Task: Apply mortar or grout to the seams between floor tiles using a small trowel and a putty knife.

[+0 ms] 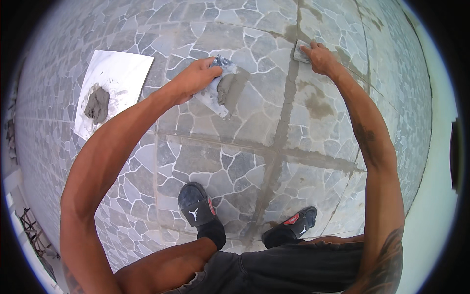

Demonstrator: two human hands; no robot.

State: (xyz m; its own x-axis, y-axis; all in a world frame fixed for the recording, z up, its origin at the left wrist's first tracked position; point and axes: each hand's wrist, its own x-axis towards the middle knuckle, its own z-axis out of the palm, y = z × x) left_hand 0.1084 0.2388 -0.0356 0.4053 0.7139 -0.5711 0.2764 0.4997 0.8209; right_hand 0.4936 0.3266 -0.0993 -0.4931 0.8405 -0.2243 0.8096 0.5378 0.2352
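My left hand (197,79) is closed on the edge of a flat, grey-smeared scraper plate (209,98), held over the stone-patterned floor tiles. A ridge of wet grey grout (233,87) lies along the plate's right side. Farther right, my right hand (322,59) grips a small flat grey spreader (301,53). Its face meets a tile joint (290,88) filled with dark, damp grout; the fingers partly cover the spreader. Left of my left arm, a white tile (122,66) lies on the floor with a heap of grey grout (97,104) on it.
My feet, in black slide sandals (197,208), stand either side of the long joint, which crosses another joint (318,159) ahead of them. Damp smears (318,104) mark tiles near my right hand. A pale wall (433,196) runs along the right.
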